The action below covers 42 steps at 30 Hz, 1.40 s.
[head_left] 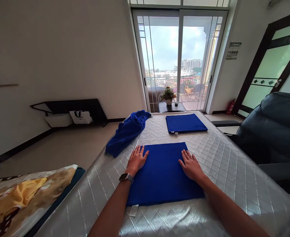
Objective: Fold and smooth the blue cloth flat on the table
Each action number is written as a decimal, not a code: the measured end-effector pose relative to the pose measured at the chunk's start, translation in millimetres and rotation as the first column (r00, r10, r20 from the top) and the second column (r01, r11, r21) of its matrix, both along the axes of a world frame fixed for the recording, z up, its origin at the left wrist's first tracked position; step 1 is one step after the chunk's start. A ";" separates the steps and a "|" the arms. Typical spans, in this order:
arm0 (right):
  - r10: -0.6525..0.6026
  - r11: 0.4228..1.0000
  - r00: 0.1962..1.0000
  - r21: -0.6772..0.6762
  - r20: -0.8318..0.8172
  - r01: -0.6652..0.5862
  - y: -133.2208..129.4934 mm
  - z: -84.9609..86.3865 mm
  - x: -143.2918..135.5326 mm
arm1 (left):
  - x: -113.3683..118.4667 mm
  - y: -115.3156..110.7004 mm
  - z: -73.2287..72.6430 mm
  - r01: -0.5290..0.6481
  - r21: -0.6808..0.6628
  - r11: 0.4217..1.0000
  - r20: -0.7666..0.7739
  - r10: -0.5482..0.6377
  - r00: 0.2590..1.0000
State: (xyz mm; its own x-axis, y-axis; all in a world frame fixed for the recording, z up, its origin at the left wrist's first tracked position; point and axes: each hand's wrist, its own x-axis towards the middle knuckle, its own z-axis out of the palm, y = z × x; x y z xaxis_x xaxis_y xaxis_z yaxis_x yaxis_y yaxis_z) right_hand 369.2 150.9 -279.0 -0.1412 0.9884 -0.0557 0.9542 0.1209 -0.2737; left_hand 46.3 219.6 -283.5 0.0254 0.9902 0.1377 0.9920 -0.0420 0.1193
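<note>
A flat blue folded cloth [163, 177] lies on a silvery quilted mattress [224, 154], with a white tag sticking out at its near left corner. My left hand [136, 159], a watch on its wrist, rests on the cloth's left edge with fingers stretched out. On the right edge, my right hand [190, 164] lies flat with its fingers extended. Farther back sits a second blue folded cloth [186, 123], flat and squared, with tags at its near edge. A crumpled blue cloth [129, 131] is heaped at the mattress's far left edge.
A dark armchair [265, 131] stands close along the right side. Lower left is a patterned blanket [29, 197]. Beyond the mattress, a small table [163, 107] holds a potted plant [168, 94] before sliding glass doors. White bags [81, 117] sit by the left wall.
</note>
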 end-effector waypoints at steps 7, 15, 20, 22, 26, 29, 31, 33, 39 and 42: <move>-0.004 1.000 1.000 0.025 0.016 0.004 -1.3 -2.0 -0.5 | -1.3 -0.3 -0.2 0.009 -0.008 1.000 -0.007 -0.009 1.000; -0.012 1.000 1.000 0.030 0.028 0.011 -0.4 -5.8 0.3 | -11.1 1.6 -4.2 -0.047 -0.005 0.999 0.044 0.048 0.998; -0.012 0.999 1.000 0.038 0.022 0.011 -1.8 -3.1 -0.3 | -19.0 -7.7 5.9 -0.053 0.056 0.997 0.045 0.050 0.998; -0.011 0.999 1.000 0.038 0.014 0.011 -2.2 -2.0 -0.4 | -7.6 -16.2 14.8 0.016 0.126 0.992 0.046 -0.022 0.999; -0.007 0.999 1.000 0.050 -0.015 0.007 -3.1 -1.1 0.0 | 46.8 -39.9 25.6 0.212 0.197 0.957 0.067 -0.229 0.971; 0.001 0.998 0.999 0.070 -0.035 0.001 -4.0 -1.2 0.5 | 96.9 -54.9 20.2 0.420 0.174 0.891 0.037 -0.432 0.901; 0.008 0.997 0.999 0.076 -0.041 -0.005 -4.1 -1.6 0.9 | 124.8 -58.8 12.9 0.522 0.147 0.840 -0.010 -0.527 0.850; 0.017 0.997 0.999 0.072 -0.037 -0.014 -3.7 -2.1 1.4 | 145.9 -57.9 6.0 0.557 0.119 0.822 -0.039 -0.557 0.830; 0.014 0.998 0.999 0.061 -0.030 -0.012 -2.5 -1.8 2.0 | 162.2 -51.2 -2.9 0.485 0.066 0.872 -0.033 -0.484 0.875; 0.003 0.999 0.999 0.055 -0.041 0.000 -3.2 0.3 1.2 | 137.7 -52.9 -1.6 0.455 0.003 0.890 -0.039 -0.455 0.890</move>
State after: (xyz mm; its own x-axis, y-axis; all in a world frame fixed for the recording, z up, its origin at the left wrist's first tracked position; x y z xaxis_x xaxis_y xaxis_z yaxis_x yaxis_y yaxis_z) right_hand 370.5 147.7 -278.7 -0.1438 0.9896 0.0041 0.9421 0.1381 -0.3054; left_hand 184.0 166.7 -285.2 0.4778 0.8673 0.1398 0.8675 -0.4908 0.0803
